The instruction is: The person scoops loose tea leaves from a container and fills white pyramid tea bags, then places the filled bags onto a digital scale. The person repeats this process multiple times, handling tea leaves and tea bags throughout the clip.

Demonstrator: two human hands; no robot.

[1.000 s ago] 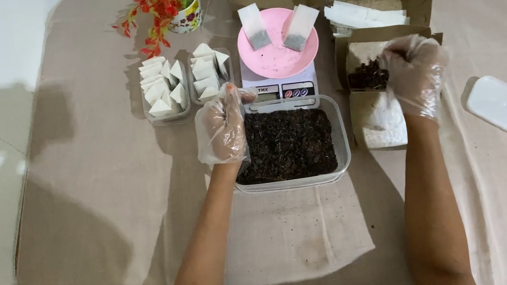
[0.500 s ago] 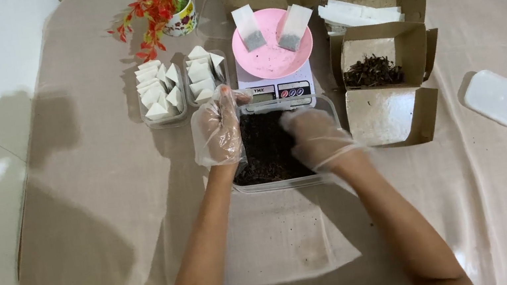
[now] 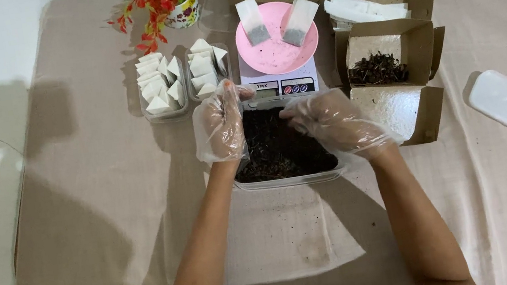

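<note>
— Position of the hands?

— Both gloved. Left hand (image 3: 219, 126) rests on the left rim of the clear tub of dark loose tea (image 3: 282, 151), fingers together and lightly curled, gripping nothing. Right hand (image 3: 334, 125) hovers over the tub's right side, fingertips (image 3: 293, 116) loosely apart, pointing left.

— Which is nearer the tea?

— The right; tea lies directly beneath, with the tub's long axis running near-to-far. Scale (image 3: 279, 81) is just beyond.

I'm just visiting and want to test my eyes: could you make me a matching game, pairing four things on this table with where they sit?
Things:
1. two sachets
2. white lid
3. flower cup
4. tub of dark leaves

Places:
A. far right, alone on the cloth
B. between the gloved hands
C. on the pink dish
D. top left of the spread

Pairs: 1-C, 2-A, 3-D, 4-B
</note>
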